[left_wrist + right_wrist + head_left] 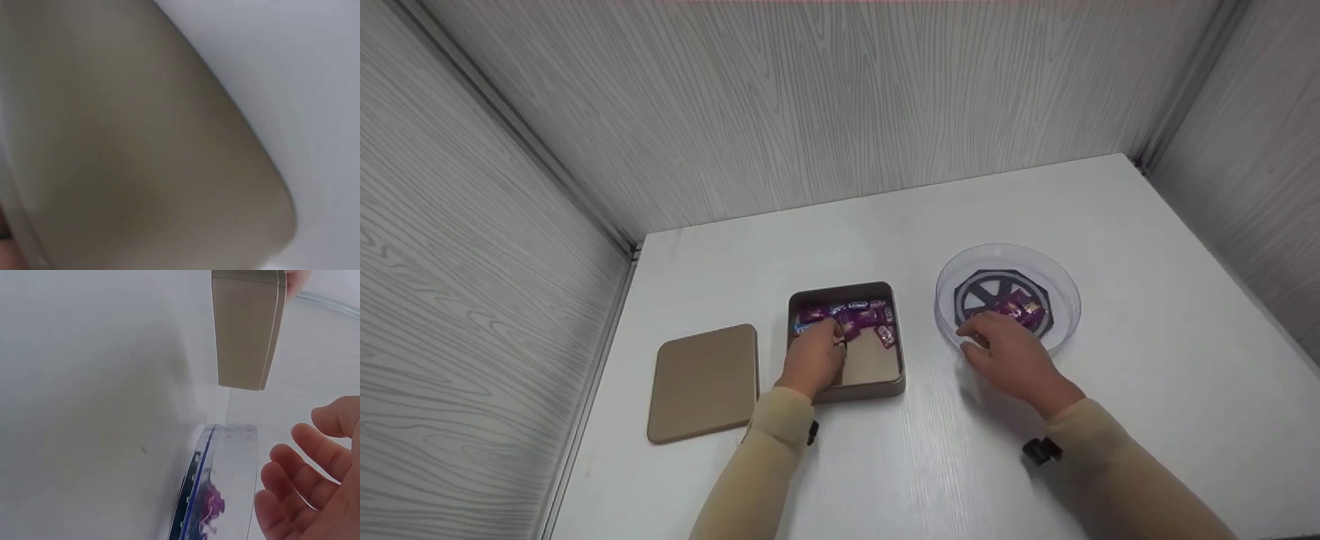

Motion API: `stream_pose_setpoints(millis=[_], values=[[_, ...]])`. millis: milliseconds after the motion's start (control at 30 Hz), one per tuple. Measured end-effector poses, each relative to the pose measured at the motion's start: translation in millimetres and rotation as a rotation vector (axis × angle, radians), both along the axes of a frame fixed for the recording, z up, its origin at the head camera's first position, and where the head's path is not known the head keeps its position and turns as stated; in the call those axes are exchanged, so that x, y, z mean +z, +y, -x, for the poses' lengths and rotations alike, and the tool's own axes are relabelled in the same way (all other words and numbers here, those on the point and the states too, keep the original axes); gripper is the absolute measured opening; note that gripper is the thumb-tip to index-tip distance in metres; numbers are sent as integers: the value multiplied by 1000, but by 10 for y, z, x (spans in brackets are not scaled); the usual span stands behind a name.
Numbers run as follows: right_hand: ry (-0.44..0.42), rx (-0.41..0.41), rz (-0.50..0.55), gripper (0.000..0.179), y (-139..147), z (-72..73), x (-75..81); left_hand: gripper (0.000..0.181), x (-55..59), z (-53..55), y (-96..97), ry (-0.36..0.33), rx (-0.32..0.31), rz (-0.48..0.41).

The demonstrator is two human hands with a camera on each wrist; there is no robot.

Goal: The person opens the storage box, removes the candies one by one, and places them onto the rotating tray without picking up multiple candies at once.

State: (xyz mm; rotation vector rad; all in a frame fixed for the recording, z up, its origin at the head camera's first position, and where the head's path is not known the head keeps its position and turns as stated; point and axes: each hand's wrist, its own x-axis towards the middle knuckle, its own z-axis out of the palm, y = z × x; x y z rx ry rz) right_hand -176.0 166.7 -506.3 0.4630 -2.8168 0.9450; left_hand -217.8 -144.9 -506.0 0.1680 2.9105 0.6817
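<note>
From here, the box (870, 391) and lid (703, 384) look like smooth, satiny metal; the dish (1065, 309) is clear, glossy plastic, the wrappers (886, 335) shiny film, the sleeves (754, 480) matt cloth, the walls (780, 90) wood-grained.

there are two hands (814, 358), two sleeves (1117, 457), two small black wrist pieces (1041, 451), one tin (866, 391), one lid (705, 384), one clear round dish (1063, 301), one white table (922, 457) and three wall panels (810, 97). the tin holds more than five wrapped sweets (886, 335), the dish at least two; they overlap too much for an exact count
</note>
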Motion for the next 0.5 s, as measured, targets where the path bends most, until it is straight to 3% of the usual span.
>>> stream_pose_setpoints(millis=[100, 267, 500], values=[[-9, 27, 13, 19, -64, -28, 10, 21, 52, -53, 36, -5, 14, -57], [-21, 70, 35, 21, -176, -71, 27, 13, 104, -170, 107, 9, 5, -185], [58, 148, 83, 26, -356, -170, 76, 10, 207, -316, 283, -22, -36, -348]])
